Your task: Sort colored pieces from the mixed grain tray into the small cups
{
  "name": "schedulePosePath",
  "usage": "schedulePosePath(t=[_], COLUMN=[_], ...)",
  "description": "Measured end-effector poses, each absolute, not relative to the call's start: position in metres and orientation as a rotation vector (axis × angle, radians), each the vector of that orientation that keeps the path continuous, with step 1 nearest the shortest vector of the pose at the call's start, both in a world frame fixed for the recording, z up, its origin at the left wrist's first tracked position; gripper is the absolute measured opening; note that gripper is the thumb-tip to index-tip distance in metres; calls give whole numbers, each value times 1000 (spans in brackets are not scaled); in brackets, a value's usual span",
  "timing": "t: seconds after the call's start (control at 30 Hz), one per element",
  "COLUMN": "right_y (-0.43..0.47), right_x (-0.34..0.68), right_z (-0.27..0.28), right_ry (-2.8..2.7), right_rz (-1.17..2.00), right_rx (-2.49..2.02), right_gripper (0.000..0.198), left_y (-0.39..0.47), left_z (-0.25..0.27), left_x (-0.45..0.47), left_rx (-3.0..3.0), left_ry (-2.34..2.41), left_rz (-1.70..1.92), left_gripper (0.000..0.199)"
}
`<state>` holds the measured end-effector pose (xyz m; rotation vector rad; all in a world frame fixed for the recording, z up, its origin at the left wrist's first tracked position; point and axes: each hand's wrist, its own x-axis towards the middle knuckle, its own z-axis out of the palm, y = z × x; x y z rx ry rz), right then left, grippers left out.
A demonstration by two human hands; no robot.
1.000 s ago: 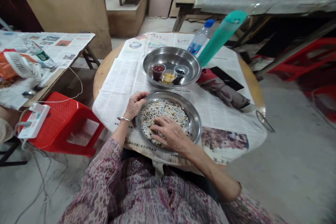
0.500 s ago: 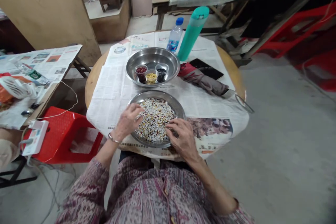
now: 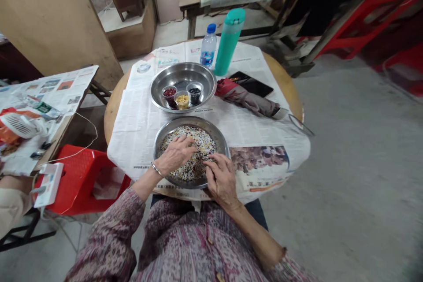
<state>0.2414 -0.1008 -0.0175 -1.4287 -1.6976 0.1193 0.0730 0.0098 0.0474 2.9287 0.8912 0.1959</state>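
A shallow steel basin [image 3: 224, 134] near me holds a spread mix of white grains [image 3: 205, 134] with red, yellow and dark beans. My left hand [image 3: 176, 152], a bracelet on its wrist, reaches over the basin's left side with fingers stretched out and tips at the grains. At the basin's right side is my right hand [image 3: 222, 176], fingers bent and apart, the tips close to the grains. A second steel basin [image 3: 155, 90] behind has three clear cups: red beans [image 3: 169, 92], yellow beans [image 3: 182, 100] and dark beans [image 3: 194, 91].
Newspaper covers the round table [image 3: 124, 136]. Toward the back stand a water bottle [image 3: 208, 46] and a green bottle [image 3: 229, 42]. A folded umbrella [image 3: 247, 99] and a phone [image 3: 253, 83] lie to the right. A red stool [image 3: 79, 180] with a power strip [image 3: 49, 184] is at left.
My left hand has moved right, from the basin's left rim to over the grains. My right hand stays by the right side. A darker bare patch now shows in the grains between the hands.
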Motion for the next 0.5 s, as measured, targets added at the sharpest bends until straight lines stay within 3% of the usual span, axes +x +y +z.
schedulePosePath(t=[0.27,0.5], right_y=[-106,-106], right_x=[235,236], right_z=[-19,-23], right_ry=[-1645,-1634], right_rz=[107,124], right_rx=[-1473,-1459], right_gripper=[25,29], left_y=[-15,-38], left_z=[51,49], left_x=[39,75], left_rx=[2627,2547], left_ry=[1340,1142], left_rz=[190,35], left_gripper=[15,22])
